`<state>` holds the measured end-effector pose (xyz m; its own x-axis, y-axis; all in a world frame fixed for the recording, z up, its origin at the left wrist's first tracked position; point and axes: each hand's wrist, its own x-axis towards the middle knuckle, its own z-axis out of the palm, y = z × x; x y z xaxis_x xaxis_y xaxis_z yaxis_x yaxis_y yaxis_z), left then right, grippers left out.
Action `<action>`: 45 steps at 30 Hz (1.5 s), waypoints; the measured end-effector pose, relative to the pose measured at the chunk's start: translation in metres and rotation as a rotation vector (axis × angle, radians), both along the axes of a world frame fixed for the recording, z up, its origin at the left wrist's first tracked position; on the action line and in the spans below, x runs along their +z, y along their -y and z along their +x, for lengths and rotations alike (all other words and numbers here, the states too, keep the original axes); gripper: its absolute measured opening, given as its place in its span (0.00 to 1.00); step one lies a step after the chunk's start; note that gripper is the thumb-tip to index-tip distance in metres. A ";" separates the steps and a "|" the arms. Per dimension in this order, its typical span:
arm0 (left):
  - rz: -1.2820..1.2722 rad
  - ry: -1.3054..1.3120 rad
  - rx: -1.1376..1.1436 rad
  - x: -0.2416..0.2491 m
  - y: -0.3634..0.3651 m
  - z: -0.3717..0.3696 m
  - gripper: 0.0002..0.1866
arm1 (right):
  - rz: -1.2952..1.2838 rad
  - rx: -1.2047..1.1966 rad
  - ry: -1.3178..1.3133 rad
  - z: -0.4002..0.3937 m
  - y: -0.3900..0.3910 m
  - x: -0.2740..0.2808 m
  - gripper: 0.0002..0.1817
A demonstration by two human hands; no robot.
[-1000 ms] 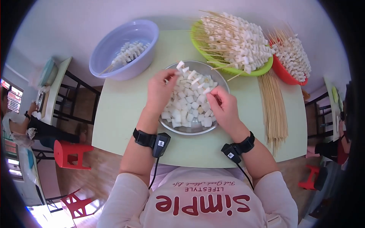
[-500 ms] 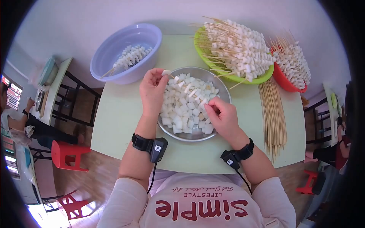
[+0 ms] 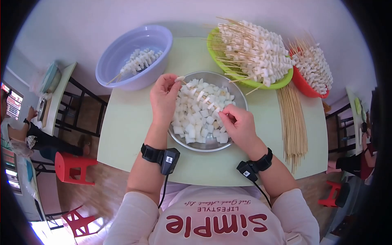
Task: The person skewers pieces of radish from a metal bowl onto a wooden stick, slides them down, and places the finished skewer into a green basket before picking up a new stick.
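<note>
My left hand (image 3: 164, 96) pinches a white piece (image 3: 180, 79) at the upper left end of a wooden skewer. Several white pieces are threaded along that skewer (image 3: 205, 99), which slants over a round metal bowl (image 3: 209, 149). At its lower right end my right hand (image 3: 237, 122) has thumb and forefinger closed on the skewer. Loose white cubes (image 3: 199, 126) fill much of the bowl below. Black devices are strapped to both wrists.
A blue basin (image 3: 104, 61) at the back left holds threaded skewers. Loaded skewers fill a green basin (image 3: 290, 77) and a red basin (image 3: 304, 88) at the back right. Bare sticks (image 3: 292, 126) lie on the table's right. People are at work at both sides.
The skewer's pieces and both hands look nearly unchanged. The white piece in my left hand has tilted slightly, and the whole view has shifted a little.
</note>
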<state>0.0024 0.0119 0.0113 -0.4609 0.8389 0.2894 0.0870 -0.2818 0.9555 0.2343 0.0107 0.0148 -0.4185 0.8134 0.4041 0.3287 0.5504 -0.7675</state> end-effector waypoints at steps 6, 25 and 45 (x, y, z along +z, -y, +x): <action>-0.005 -0.046 -0.017 0.000 0.001 0.001 0.07 | -0.046 -0.014 0.009 0.001 0.000 -0.003 0.06; 0.046 -0.137 -0.011 0.005 0.004 0.010 0.07 | -0.040 -0.002 0.079 0.000 0.000 0.001 0.05; 0.084 -0.248 -0.044 0.009 0.007 0.014 0.04 | 0.000 -0.043 0.003 -0.001 0.002 0.000 0.04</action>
<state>0.0167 0.0046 0.0199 -0.3308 0.8245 0.4591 0.3021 -0.3684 0.8792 0.2331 0.0085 0.0148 -0.3843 0.8305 0.4032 0.3545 0.5360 -0.7662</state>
